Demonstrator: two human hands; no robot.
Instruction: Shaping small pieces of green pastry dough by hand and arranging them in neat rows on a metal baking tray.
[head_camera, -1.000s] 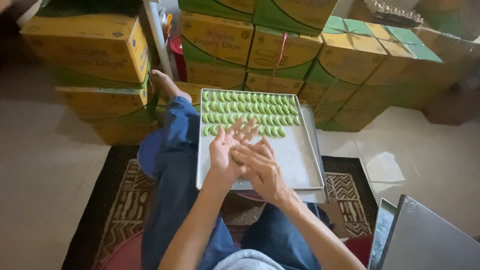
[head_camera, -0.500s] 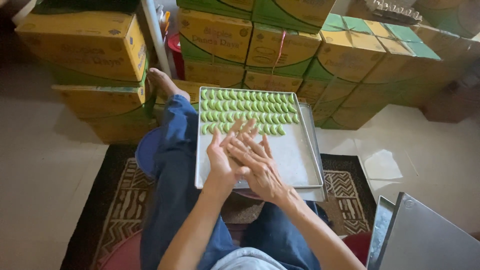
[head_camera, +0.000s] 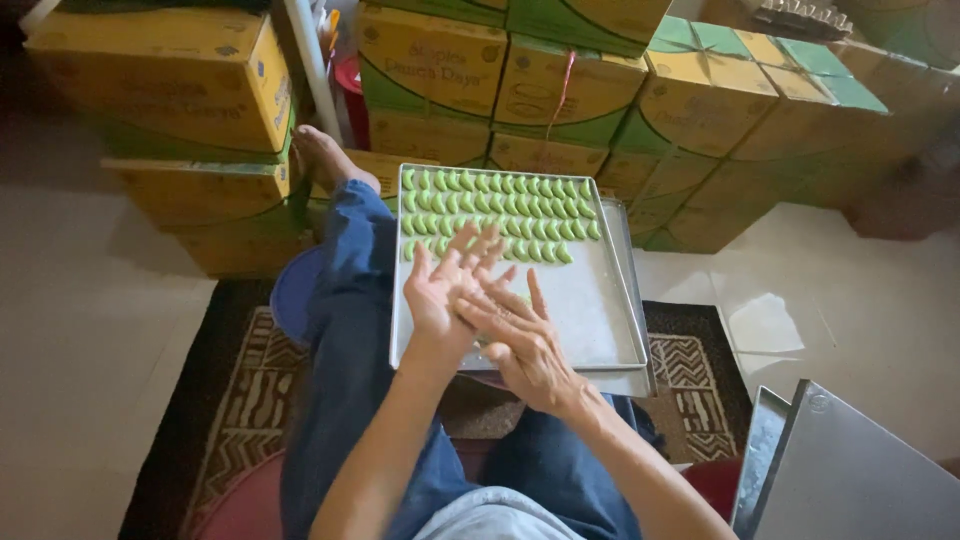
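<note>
Head view, palms (head_camera: 480, 310) pressed together above tray (head_camera: 600, 320)

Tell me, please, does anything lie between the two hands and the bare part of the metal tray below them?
Nothing visible does. The left hand and right hand are pressed palm to palm above the tray; the green dough pieces sit farther back.

the left hand (head_camera: 447, 290) and right hand (head_camera: 520, 335) pressed palm to palm over a metal tray (head_camera: 600, 310) on the lap, rows of green dough pieces (head_camera: 495, 205) at twelve o'clock, cardboard boxes (head_camera: 600, 90) stacked beyond.
</note>
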